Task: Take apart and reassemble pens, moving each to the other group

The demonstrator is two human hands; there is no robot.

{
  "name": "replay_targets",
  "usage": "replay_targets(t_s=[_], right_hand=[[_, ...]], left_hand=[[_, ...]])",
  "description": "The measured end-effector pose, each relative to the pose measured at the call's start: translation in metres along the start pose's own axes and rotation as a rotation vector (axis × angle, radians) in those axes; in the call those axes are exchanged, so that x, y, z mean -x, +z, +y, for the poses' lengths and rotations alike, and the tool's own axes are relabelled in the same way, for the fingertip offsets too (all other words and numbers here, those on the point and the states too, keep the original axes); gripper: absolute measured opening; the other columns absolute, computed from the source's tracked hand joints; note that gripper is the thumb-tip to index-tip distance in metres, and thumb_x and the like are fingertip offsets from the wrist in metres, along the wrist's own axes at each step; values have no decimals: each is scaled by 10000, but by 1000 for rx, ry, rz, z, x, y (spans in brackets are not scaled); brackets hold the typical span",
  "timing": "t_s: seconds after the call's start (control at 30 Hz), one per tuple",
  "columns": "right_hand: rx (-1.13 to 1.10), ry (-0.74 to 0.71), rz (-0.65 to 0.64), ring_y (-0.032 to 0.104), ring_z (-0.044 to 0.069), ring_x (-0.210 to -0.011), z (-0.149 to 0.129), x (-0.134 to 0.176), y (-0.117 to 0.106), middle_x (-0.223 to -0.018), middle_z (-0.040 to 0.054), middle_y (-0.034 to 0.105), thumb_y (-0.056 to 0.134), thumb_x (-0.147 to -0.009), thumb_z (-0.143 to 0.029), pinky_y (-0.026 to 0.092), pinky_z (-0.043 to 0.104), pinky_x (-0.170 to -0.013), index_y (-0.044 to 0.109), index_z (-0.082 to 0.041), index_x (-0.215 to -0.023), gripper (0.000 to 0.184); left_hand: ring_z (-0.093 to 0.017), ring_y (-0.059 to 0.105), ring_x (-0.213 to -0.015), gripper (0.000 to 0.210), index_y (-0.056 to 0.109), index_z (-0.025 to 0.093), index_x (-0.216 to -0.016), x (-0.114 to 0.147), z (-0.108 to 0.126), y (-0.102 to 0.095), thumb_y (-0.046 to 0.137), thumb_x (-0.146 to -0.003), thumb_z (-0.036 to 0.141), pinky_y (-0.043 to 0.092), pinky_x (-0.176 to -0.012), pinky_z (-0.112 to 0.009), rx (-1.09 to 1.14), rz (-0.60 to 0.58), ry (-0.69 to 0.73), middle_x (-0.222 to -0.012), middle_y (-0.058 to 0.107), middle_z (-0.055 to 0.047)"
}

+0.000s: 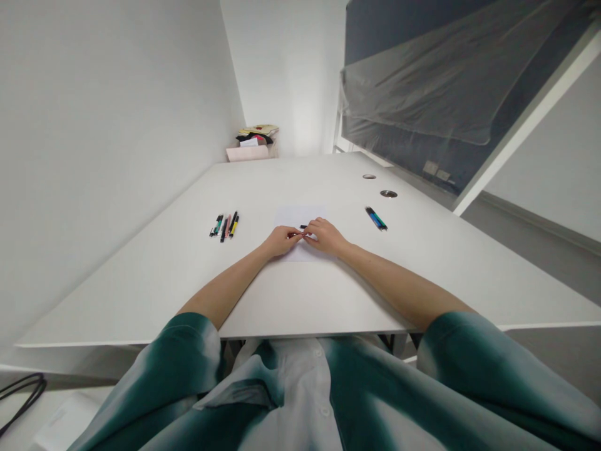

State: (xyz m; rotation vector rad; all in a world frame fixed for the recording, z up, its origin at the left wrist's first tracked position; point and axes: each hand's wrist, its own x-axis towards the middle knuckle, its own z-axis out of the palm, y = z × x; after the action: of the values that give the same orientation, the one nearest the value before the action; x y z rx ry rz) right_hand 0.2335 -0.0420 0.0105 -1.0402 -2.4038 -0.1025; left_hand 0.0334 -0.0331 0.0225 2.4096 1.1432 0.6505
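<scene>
Over a white sheet of paper (pixel 300 253), my left hand (pixel 280 242) and my right hand (pixel 325 236) meet at the fingertips. Both are closed in a pinch on a slim, dark pen part (pixel 294 235), mostly hidden by the fingers. A short black piece (pixel 303 227) shows just beyond the right fingertips, above the paper; whether it is held or lying there I cannot tell. Left of my hands lies a group of several pens (pixel 225 226) in black, teal, pink and yellow. On the right, blue and green pens (pixel 376 218) lie close together.
The white table (pixel 263 297) runs away from me along a wall on the left. Two round cable holes (pixel 389 194) sit near its right edge. A pink box with cloth items (pixel 248 152) stands at the far end. A plastic-covered dark panel (pixel 422 94) rises at right.
</scene>
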Motion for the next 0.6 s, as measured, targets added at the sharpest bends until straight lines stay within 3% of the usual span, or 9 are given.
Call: replay_targets(t_s=[0.27, 0.47, 0.6], right_hand=[[106, 117, -97, 551, 239, -903, 4, 4, -5, -932, 125, 689, 564, -900, -240, 385, 347, -825, 779, -157, -939, 233], [137, 155, -146, 556, 247, -942, 5, 4, -7, -959, 135, 696, 555, -908, -250, 383, 347, -836, 788, -156, -974, 259], [129, 160, -153, 559, 249, -950, 4, 4, -8, -964, 135, 697, 565, -911, -257, 383, 343, -835, 785, -153, -980, 253]], left_hand=[[-205, 660, -1039, 324, 726, 161, -1086, 2, -18, -4, 453, -915, 189, 481, -979, -331, -200, 88, -96, -1106, 742, -82], [-216, 667, -859, 233, 691, 164, -1050, 7, -20, -8, 535, -909, 265, 517, -838, -336, -298, 132, -157, -899, 734, -81], [-205, 653, -892, 207, 727, 174, -944, 5, -20, -7, 555, -890, 277, 516, -869, -334, -273, 143, -97, -953, 711, -83]])
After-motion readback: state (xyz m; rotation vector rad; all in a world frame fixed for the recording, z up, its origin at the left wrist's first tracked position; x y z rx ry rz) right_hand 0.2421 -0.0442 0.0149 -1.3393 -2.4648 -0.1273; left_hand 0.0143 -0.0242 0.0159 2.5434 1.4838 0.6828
